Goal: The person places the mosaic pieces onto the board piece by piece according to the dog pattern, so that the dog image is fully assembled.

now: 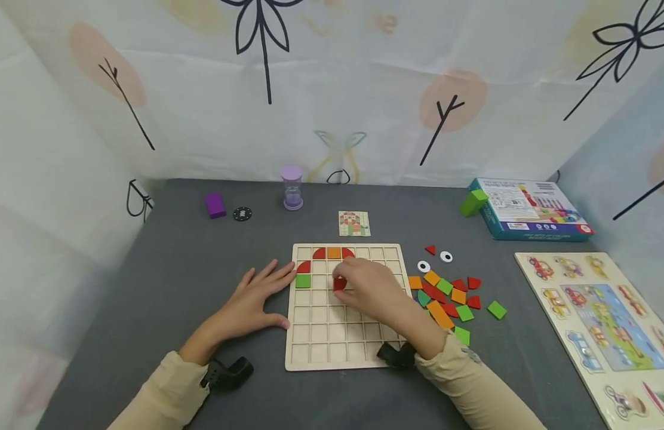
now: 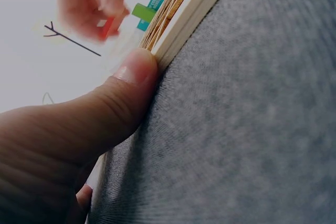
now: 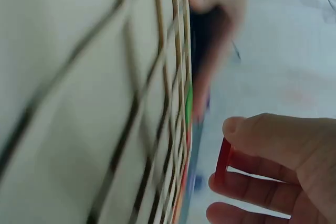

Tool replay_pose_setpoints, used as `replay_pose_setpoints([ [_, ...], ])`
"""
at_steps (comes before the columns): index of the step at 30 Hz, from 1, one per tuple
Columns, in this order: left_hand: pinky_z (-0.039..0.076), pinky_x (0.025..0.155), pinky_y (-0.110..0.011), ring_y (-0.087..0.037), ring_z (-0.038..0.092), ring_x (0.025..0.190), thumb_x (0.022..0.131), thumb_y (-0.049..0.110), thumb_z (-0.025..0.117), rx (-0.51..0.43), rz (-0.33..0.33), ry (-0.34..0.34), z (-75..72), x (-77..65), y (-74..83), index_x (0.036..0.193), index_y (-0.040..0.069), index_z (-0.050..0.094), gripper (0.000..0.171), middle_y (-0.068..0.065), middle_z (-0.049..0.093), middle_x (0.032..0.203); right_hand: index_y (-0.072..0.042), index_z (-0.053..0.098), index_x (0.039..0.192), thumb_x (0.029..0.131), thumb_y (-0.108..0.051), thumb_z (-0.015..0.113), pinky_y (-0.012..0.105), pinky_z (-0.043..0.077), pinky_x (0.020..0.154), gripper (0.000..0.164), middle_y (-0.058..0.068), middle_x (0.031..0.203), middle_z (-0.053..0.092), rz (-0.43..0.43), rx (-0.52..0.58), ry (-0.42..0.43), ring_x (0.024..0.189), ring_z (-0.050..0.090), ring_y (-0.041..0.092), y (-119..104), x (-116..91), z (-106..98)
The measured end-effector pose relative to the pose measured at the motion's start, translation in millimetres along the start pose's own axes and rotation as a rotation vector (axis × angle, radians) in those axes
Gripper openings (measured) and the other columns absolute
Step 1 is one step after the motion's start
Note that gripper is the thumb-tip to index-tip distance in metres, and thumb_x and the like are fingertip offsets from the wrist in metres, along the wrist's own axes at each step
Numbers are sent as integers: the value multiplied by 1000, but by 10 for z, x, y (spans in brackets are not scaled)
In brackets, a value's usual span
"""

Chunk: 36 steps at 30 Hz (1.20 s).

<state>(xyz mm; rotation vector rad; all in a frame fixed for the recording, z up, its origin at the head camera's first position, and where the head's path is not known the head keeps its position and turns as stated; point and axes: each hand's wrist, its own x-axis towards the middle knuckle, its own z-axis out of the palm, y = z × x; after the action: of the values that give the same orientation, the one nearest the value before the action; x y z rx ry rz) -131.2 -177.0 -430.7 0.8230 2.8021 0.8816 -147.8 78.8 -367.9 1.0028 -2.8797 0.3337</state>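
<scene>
My right hand (image 1: 369, 289) pinches a red tile (image 3: 224, 162) between thumb and fingers, over the upper middle of a wooden grid board (image 1: 326, 352). With fingers spread, my left hand (image 1: 248, 306) rests at the board's left edge. In the left wrist view its thumb (image 2: 128, 80) presses the board's side. Set in the top row is an orange square (image 1: 334, 252) with a red rounded tile (image 1: 319, 254) on its left and another red tile, partly hidden by my hand, on its right. At the left, another red rounded tile (image 1: 304, 267) sits above a green square (image 1: 303, 280).
Loose coloured tiles (image 1: 440, 313) lie right of the board, with two eye discs (image 1: 446, 257) behind. A picture card (image 1: 354, 230), sand timer (image 1: 292, 190), black chip (image 1: 242, 214) and purple block (image 1: 215, 205) stand farther back. A box (image 1: 536, 209), green block (image 1: 473, 203) and puzzle board (image 1: 552, 334) occupy the right.
</scene>
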Motion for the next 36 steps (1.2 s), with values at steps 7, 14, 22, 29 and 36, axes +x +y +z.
replay_pose_setpoints([
  [7, 0, 102, -57, -27, 10, 136, 62, 54, 69, -20, 10, -4, -18, -3, -3, 141, 19, 29, 95, 3, 23, 147, -19, 61, 83, 76, -26, 66, 24, 41, 53, 11, -9, 74, 53, -80, -126, -81, 66, 50, 9, -429, 338, 161],
  [14, -1, 103, -55, -26, 10, 136, 63, 50, 71, -19, 3, -8, -24, 15, 25, 141, 19, 28, 94, 4, 23, 146, -19, 63, 80, 75, -28, 68, 25, 40, 48, 11, -7, 75, 52, -71, -167, -126, 63, 52, 10, -497, 379, 248],
  [22, -1, 103, -55, -26, 10, 136, 63, 50, 71, -33, 0, -5, -30, -7, 17, 141, 19, 28, 94, 3, 23, 146, -20, 66, 88, 76, -28, 68, 26, 42, 51, 15, -7, 78, 53, -74, -168, -153, 67, 54, 11, -541, 402, 278],
  [29, -1, 103, -55, -26, 10, 136, 63, 51, 70, -35, 2, -1, -24, -7, 11, 141, 20, 28, 94, 3, 24, 146, -21, 66, 90, 76, -29, 68, 27, 42, 51, 16, -6, 77, 53, -69, -181, -157, 65, 54, 12, -544, 395, 285],
  [36, -1, 103, -55, -26, 10, 136, 63, 49, 71, -32, 0, -2, -22, -5, 15, 141, 19, 29, 93, 3, 24, 146, -19, 65, 87, 76, -30, 67, 28, 42, 51, 15, -6, 78, 56, -57, -189, -147, 64, 55, 13, -537, 396, 276],
])
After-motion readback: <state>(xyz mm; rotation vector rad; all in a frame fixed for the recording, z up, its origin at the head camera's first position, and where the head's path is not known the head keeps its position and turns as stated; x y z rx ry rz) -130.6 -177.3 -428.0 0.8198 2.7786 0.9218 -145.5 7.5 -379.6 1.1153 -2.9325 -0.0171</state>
